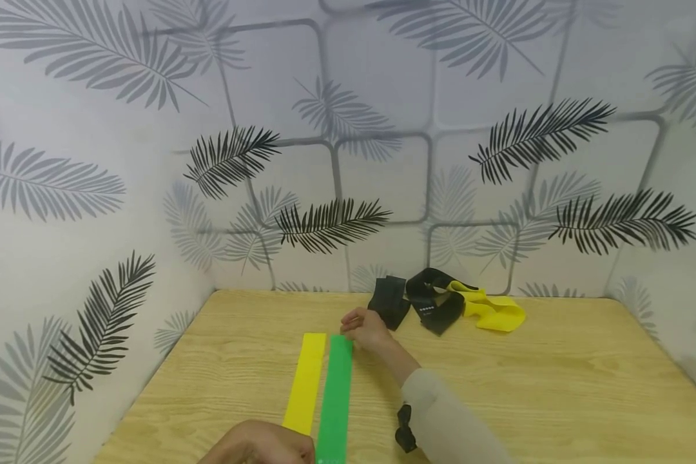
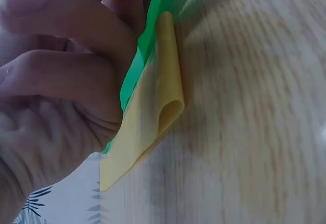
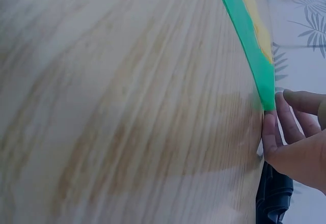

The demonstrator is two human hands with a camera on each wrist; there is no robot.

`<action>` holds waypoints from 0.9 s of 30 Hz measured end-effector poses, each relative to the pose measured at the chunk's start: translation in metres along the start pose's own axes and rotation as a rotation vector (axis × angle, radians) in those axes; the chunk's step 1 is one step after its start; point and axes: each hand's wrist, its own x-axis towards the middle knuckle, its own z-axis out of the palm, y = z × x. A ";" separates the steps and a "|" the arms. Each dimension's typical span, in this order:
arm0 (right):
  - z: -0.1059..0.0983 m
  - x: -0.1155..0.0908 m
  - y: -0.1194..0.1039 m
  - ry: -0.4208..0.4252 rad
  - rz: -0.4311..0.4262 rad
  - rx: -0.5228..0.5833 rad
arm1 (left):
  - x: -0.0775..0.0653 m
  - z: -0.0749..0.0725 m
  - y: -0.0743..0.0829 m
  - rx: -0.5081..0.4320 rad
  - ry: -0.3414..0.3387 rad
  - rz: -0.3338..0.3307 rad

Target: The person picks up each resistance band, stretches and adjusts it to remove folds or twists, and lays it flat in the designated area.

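A yellow flat band [image 1: 305,383] and a green flat band [image 1: 336,393] lie side by side lengthwise on the table. My left hand [image 1: 261,444] is at their near part, its fingers curled and covering the near end of the yellow band in the head view. In the left wrist view that yellow end [image 2: 170,76] is a folded loop beside the hand; the index and thumb tips by the green band are hidden. My right hand [image 1: 370,330] touches the far end of the green band with loosely bent fingers [image 3: 270,132], thumb apart.
At the back of the table [image 1: 557,374] lie a folded black band [image 1: 390,301], a looped black band [image 1: 441,306] and a crumpled yellow band [image 1: 495,312]. Leaf-patterned walls [image 1: 383,161] stand behind and at the sides.
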 end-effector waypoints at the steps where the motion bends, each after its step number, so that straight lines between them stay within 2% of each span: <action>1: -0.001 0.001 0.001 -0.006 -0.004 0.014 | 0.000 0.000 0.000 0.005 0.010 -0.003; 7: -0.014 0.000 0.006 0.002 -0.038 0.039 | -0.002 -0.002 0.003 0.054 -0.017 -0.019; 9: -0.021 -0.001 0.007 0.025 -0.040 0.055 | -0.003 -0.002 0.005 0.095 0.016 -0.009; 11: -0.028 -0.001 0.008 0.064 -0.033 0.101 | -0.004 -0.003 0.008 0.148 0.075 0.041; 13: -0.037 0.001 0.009 0.134 -0.023 0.151 | -0.005 -0.007 0.013 0.184 0.132 0.130; 17: -0.060 0.001 0.014 0.288 0.018 0.186 | 0.001 -0.026 0.026 0.166 0.271 0.317; 20: -0.079 -0.001 0.024 0.355 0.058 0.137 | 0.015 -0.044 0.041 0.170 0.439 0.401; 24: -0.092 -0.008 0.033 0.322 0.063 0.076 | 0.042 -0.066 0.060 0.182 0.688 0.450; 27: -0.091 -0.012 0.033 0.274 0.058 0.067 | 0.064 -0.084 0.071 0.159 0.839 0.446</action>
